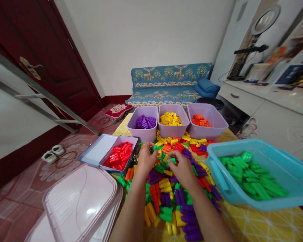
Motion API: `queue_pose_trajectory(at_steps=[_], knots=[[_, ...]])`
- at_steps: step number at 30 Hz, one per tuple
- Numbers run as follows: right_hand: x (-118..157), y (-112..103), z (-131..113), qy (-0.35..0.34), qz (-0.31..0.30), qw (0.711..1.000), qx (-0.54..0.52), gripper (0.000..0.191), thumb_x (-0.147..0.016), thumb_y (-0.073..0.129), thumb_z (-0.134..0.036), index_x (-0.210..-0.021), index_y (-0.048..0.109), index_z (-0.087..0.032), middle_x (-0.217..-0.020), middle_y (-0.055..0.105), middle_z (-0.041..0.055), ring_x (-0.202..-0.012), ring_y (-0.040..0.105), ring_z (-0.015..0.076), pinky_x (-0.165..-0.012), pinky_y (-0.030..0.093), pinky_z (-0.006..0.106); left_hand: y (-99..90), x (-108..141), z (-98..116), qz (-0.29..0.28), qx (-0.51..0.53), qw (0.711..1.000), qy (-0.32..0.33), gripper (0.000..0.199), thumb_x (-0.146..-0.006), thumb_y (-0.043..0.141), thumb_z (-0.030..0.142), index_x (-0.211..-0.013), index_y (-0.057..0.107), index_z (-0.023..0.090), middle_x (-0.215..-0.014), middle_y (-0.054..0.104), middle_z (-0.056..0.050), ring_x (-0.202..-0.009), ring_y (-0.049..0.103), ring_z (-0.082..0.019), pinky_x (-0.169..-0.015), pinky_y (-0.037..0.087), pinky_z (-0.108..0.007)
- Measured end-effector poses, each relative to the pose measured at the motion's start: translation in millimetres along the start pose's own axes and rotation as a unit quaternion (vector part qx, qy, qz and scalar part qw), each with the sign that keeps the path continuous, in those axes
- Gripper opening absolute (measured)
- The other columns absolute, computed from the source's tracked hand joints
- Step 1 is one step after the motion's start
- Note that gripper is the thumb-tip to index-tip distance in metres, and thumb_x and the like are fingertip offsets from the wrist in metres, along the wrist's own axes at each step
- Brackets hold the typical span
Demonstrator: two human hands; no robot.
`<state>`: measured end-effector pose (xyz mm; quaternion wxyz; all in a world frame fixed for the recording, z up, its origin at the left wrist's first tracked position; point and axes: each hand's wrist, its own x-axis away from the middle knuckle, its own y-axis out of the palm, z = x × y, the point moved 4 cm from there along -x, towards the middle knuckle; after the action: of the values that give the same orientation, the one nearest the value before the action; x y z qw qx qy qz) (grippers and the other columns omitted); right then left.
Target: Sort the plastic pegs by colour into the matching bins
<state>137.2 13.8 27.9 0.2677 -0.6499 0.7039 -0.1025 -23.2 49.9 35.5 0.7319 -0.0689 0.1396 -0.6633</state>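
Mixed plastic pieces in red, orange, yellow, green and purple [189, 210] lie spread over the table between the bins. My left hand [147, 156] is over the far part of the pile, its fingers curled together near green pieces; what they hold, if anything, is hidden. To its right, my right hand [179, 164] has thumb and fingers closed on a green piece [171, 160]. Beyond the hands stand three lilac bins: one with purple pieces [145, 122], one with yellow pieces [170, 118], one with orange pieces [201, 121].
At the right, a large blue bin [262, 148] holds green pieces. Red pieces [120, 155] fill a container at the left, beside an open blue lid [94, 149]. Pale lids [83, 198] are stacked at the near left. A patterned sofa [169, 84] stands behind the table.
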Motion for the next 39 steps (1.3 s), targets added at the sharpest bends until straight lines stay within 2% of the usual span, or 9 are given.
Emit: queue_pose_trajectory(at_steps=[3,6,10,18,22,29,33,36,39], knots=[[-3,-8,6,0.019,0.047,0.989,-0.139,0.014,-0.077,0.061,-0.03,-0.086,0.062,-0.018,-0.083,0.067,0.0039,-0.077,0.063,0.0193,-0.072,0.049,0.032,5.5,3,3,-0.026,0.122,0.99,-0.07,0.02,-0.071,0.062,0.018,-0.087,0.05,0.019,-0.083,0.066,-0.002,-0.065,0.067,-0.016,-0.053,0.051,-0.023],[-3,-9,12,0.071,0.085,0.957,-0.267,0.03,-0.074,0.067,-0.039,-0.094,0.063,-0.018,-0.093,0.068,0.0062,-0.082,0.063,0.0206,-0.071,0.052,0.033,11.0,10,14,-0.084,0.266,0.95,-0.139,0.025,-0.075,0.061,0.019,-0.098,0.05,0.018,-0.088,0.068,-0.005,-0.07,0.069,-0.018,-0.06,0.055,-0.028],[-2,-4,14,0.11,0.097,0.9,-0.411,0.047,-0.07,0.073,-0.037,-0.112,0.06,-0.02,-0.117,0.064,0.0083,-0.102,0.062,0.0223,-0.09,0.05,0.039,13.8,14,23,-0.14,0.407,0.886,-0.174,0.035,-0.081,0.059,0.022,-0.115,0.051,0.015,-0.094,0.07,-0.011,-0.086,0.07,-0.022,-0.079,0.056,-0.036],[0,-6,-2,0.082,0.091,0.892,-0.434,0.053,-0.069,0.075,-0.03,-0.119,0.059,-0.022,-0.128,0.059,0.0096,-0.12,0.054,0.0251,-0.106,0.037,0.046,17.4,14,28,-0.218,0.55,0.78,-0.203,0.035,-0.09,0.048,0.038,-0.114,0.053,0.013,-0.109,0.067,-0.014,-0.11,0.062,-0.027,-0.102,0.042,-0.047],[-2,-20,-10,0.108,0.127,0.87,-0.464,0.052,-0.065,0.077,-0.026,-0.113,0.061,-0.02,-0.119,0.065,0.0091,-0.111,0.06,0.0244,-0.105,0.039,0.049,14.1,16,34,-0.221,0.554,0.778,-0.197,0.036,-0.089,0.05,0.038,-0.113,0.053,0.011,-0.114,0.064,-0.017,-0.116,0.058,-0.027,-0.106,0.039,-0.043],[10,-97,-17,-0.027,0.399,0.746,-0.533,0.023,-0.069,0.067,-0.009,-0.089,0.063,-0.02,-0.101,0.067,-0.0002,-0.11,0.06,0.0131,-0.102,0.046,0.033,9.0,15,37,-0.191,0.527,0.806,-0.188,0.036,-0.086,0.052,0.041,-0.108,0.053,0.012,-0.119,0.062,-0.016,-0.12,0.056,-0.028,-0.106,0.041,-0.046],[16,-116,-11,-0.029,0.417,0.705,-0.573,0.011,-0.083,0.052,-0.017,-0.079,0.063,-0.018,-0.105,0.064,0.0047,-0.112,0.059,0.0127,-0.094,0.052,0.027,7.9,14,38,-0.166,0.543,0.804,-0.174,0.026,-0.085,0.053,0.033,-0.1,0.054,0.011,-0.109,0.065,-0.014,-0.122,0.054,-0.028,-0.107,0.042,-0.045],[16,-111,-15,0.007,0.402,0.705,-0.584,0.012,-0.083,0.052,-0.02,-0.084,0.064,-0.018,-0.102,0.065,0.004,-0.1,0.064,0.0121,-0.083,0.056,0.025,8.5,13,35,-0.155,0.536,0.815,-0.157,0.015,-0.084,0.055,0.023,-0.094,0.056,0.012,-0.101,0.068,-0.01,-0.121,0.055,-0.027,-0.107,0.043,-0.043],[11,-91,-24,0.064,0.311,0.776,-0.546,0.014,-0.077,0.064,-0.024,-0.09,0.065,-0.019,-0.089,0.067,0.0005,-0.075,0.065,0.0094,-0.064,0.056,0.021,9.7,14,32,-0.155,0.492,0.846,-0.136,0.016,-0.079,0.062,0.016,-0.093,0.059,0.01,-0.098,0.069,-0.009,-0.114,0.061,-0.025,-0.106,0.044,-0.036]])
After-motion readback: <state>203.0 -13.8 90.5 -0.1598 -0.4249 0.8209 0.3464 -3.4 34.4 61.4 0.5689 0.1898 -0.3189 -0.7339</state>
